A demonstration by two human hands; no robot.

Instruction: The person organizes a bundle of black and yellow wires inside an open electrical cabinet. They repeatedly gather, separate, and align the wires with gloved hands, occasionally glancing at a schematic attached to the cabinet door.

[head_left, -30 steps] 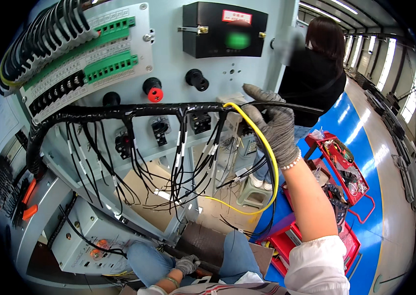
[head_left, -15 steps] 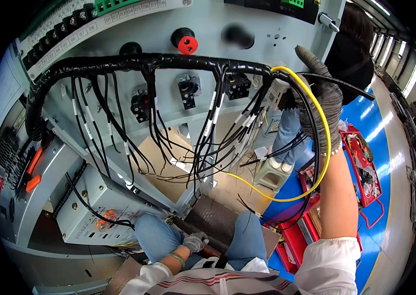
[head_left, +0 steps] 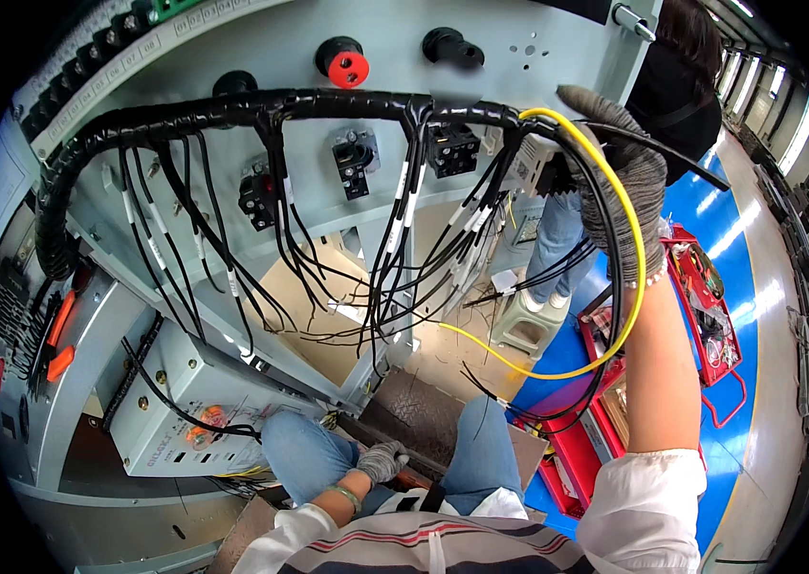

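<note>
Across the upper middle of the frame, your black cable bundle [head_left: 347, 103] spans the grey panel [head_left: 395, 57]; branch wires [head_left: 277, 172] hang down, likely spaced to suit the black switches [head_left: 352, 158]. Your right hand [head_left: 623, 187], upper right, is half curled by the bundle's end and a black strip [head_left: 693, 167], maybe steadying it; grip unclear. Yellow wire [head_left: 637, 253] loops alongside. Your left hand [head_left: 383, 463], lower middle, lies curled at your thigh [head_left: 304, 459]; can't tell if it's holding anything.
</note>
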